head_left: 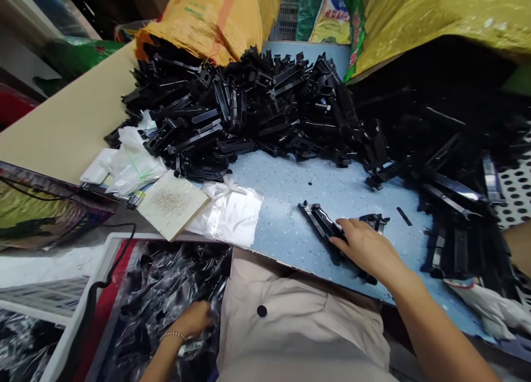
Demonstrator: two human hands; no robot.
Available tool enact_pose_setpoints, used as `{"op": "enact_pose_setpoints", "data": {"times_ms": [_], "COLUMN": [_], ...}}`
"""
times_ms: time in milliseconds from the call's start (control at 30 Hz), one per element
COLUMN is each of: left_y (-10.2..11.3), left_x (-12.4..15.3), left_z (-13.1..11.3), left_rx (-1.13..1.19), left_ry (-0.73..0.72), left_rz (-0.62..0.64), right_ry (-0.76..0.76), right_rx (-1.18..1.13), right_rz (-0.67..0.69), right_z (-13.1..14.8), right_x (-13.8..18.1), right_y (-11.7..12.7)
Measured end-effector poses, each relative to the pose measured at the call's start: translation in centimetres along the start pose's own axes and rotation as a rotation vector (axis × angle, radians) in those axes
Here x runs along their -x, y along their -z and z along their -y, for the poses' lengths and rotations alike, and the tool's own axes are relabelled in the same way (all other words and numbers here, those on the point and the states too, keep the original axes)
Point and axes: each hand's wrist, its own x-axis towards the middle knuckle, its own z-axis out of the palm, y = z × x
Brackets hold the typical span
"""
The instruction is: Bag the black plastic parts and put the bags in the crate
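Beige clothing fills the bottom centre. At lower left, the left hand pushes its fingers among clear plastic bags, any hold hidden. The right hand rests half-curled fingers on a black plastic part, its long axis running toward upper left. Beyond, a pile of black parts covers the blue table.

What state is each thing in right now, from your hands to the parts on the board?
Right hand: fingers laid over a black plastic part
Black plastic part: lying on the blue board, under the right hand
Left hand: down among the bagged parts, grip unclear
Bagged black parts: wrapped in clear plastic, heaped in a white-rimmed bin
Loose black parts: piled on the board
Clear plastic bag: lying flat on the board's edge
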Motion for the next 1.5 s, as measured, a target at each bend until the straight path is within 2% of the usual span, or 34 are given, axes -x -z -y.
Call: {"op": "enact_pose_setpoints", "data": {"times_ms": [67,100,133,200,233,267,300,367,533,600,667,800,900,1000,1133,1267,1400,1500], "left_y": [2.3,3.6,4.8,6.7,7.4,7.9,8.3,9.0,10.8,11.2,11.2,10.3,9.9,9.9,9.8,9.6,9.3,9.0], "left_x": [-0.8,-1.3,-1.9,-3.4,-4.2,-4.9,-5.7,-6.8,-7.9,-7.8,-7.7,-7.6,-7.6,-7.3,-6.9,-6.9,-7.3,-7.1], "left_z": [-2.6,-4.2,-6.0,-9.6,-11.2,-12.4,-13.2,-13.6,-11.7,-11.2,-11.2,-11.6,-11.9,-12.0,-12.3,-12.4,-12.2,-12.3], "left_rx": [0.124,0.221,0.301,0.271,0.203,0.132,0.082,0.123,0.562,0.597,0.617,0.638,0.665,0.561,0.359,0.382,0.409,0.264], "left_ry": [-0.135,-0.250,-0.371,-0.506,-0.543,-0.559,-0.561,-0.537,-0.473,-0.473,-0.472,-0.472,-0.500,-0.564,-0.562,-0.608,-0.592,-0.613], "left_rz": [-0.104,-0.232,-0.413,-0.822,-0.943,-1.008,-1.024,-0.950,-0.703,-0.677,-0.674,-0.721,-0.693,-0.697,-0.828,-0.803,-0.786,-0.887], "right_ry": [-0.024,-0.032,-0.035,-0.031,-0.027,-0.019,-0.016,-0.038,-0.129,-0.174,-0.194,-0.178,-0.153,-0.160,-0.223,-0.257,-0.277,-0.285], "right_rx": [-0.038,-0.059,-0.087,-0.186,-0.263,-0.355,-0.456,-0.685,-1.435,-1.688,-1.844,-1.942,-1.981,-2.030,-2.073,-2.081,-2.078,-2.092], "right_rz": [0.065,0.084,0.090,0.069,0.053,0.040,0.028,0.006,0.034,0.082,0.119,0.183,0.232,0.255,0.265,0.257,0.257,0.252], "right_z": [0.4,0.5,0.6,0.8,0.8,0.9,0.9,1.1,3.2,4.8,6.6,9.4,10.3,10.4,10.2,10.2,10.4,10.4], "right_x": [0.0,-0.1,-0.3,-0.6,-0.7,-0.7,-0.7,-0.4,-1.0,-1.9,-2.9,-4.7,-5.3,-5.7,-5.9,-5.9,-5.8,-5.7], "right_y": [0.0,0.0,-0.1,-0.2,-0.3,-0.4,-0.4,-0.5,-0.5,-0.4,-0.3,-0.2,-0.5,-0.9,-1.5,-2.0,-2.2,-2.3]}}
